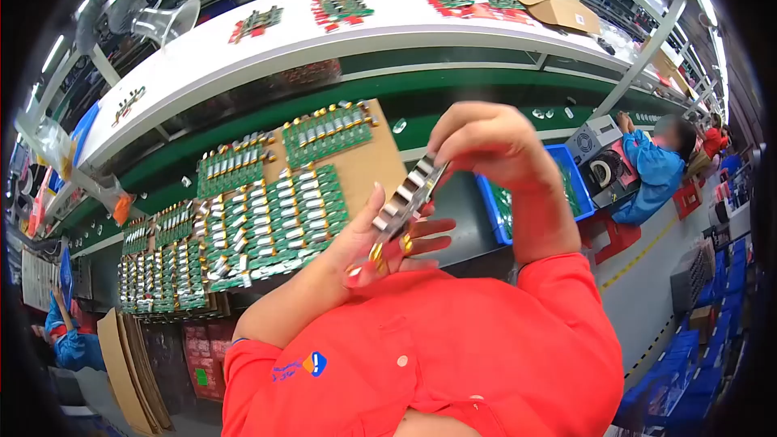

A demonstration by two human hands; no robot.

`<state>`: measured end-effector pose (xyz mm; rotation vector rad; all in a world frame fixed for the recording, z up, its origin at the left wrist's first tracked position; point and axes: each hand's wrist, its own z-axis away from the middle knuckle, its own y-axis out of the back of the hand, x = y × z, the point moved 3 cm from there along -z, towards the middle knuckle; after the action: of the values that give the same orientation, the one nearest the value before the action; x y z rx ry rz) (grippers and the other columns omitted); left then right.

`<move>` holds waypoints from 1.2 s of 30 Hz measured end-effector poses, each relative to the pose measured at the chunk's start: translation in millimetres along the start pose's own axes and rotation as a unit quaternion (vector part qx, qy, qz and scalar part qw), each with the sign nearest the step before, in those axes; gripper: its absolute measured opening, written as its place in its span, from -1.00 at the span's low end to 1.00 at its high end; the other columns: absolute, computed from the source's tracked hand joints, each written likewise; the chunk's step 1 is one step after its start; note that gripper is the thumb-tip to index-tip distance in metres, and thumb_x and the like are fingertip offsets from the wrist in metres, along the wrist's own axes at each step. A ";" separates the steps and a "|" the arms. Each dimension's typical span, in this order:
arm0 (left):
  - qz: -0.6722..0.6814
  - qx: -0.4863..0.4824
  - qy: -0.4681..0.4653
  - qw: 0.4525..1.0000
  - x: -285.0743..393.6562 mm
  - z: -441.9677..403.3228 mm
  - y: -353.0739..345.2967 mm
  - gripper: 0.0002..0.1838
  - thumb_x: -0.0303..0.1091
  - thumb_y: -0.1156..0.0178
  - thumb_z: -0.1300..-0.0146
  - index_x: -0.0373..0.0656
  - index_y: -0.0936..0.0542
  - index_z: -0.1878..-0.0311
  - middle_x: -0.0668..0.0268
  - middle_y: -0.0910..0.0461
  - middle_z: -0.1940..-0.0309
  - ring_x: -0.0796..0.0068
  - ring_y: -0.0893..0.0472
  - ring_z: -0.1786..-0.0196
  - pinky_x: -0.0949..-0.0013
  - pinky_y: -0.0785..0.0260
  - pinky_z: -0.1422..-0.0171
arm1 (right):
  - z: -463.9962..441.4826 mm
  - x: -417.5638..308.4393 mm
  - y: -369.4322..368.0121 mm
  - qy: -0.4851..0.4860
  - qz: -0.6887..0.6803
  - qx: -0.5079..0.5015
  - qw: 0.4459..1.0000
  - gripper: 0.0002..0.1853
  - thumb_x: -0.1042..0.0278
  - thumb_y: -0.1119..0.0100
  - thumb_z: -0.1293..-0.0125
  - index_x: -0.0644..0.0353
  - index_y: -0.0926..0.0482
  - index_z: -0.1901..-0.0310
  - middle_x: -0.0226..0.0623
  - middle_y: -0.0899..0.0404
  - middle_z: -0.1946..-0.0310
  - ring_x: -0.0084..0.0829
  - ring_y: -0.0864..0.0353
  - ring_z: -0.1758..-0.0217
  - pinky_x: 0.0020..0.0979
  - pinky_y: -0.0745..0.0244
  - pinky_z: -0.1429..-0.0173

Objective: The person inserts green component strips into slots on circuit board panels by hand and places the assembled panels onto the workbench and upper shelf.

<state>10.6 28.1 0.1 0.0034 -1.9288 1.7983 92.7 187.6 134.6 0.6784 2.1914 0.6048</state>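
A circuit board strip (410,194) with a row of silvery components is held tilted in front of my chest. My left hand (364,243) supports its lower end, the thumb along one side and the fingers stretched out behind. Gold-coloured parts hang at that lower end, by the palm. At the upper end, my right hand (490,142) pinches the strip between thumb and bent fingers. Left of my hands, green circuit board panels (275,222) with silver and gold parts lie in rows on a cardboard sheet (368,166).
A blue bin (576,182) with green boards stands beyond my right forearm. Across the back runs a white shelf (287,48) with boards and red pieces. A co-worker in blue (650,166) sits at right, near a grey metal box (595,137). Cardboard sheets (125,364) lean at lower left.
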 end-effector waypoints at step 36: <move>-0.824 0.135 -0.190 0.517 -80.4 -439.2 104.3 -0.85 -0.42 -0.31 -0.08 -0.13 -0.60 0.26 0.28 -0.56 0.37 0.22 -0.58 0.26 0.25 -0.43 0.22 | 428.3 224.8 136.8 -0.209 -0.649 0.539 0.495 0.16 -0.66 0.19 -0.04 0.22 0.02 -0.44 0.05 -0.08 -0.40 0.14 -0.19 -0.38 0.20 -0.11 -0.39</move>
<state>200.9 426.2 -124.5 1.7675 -0.7705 0.5499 329.5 519.9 -159.0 -0.4418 1.6504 -1.6479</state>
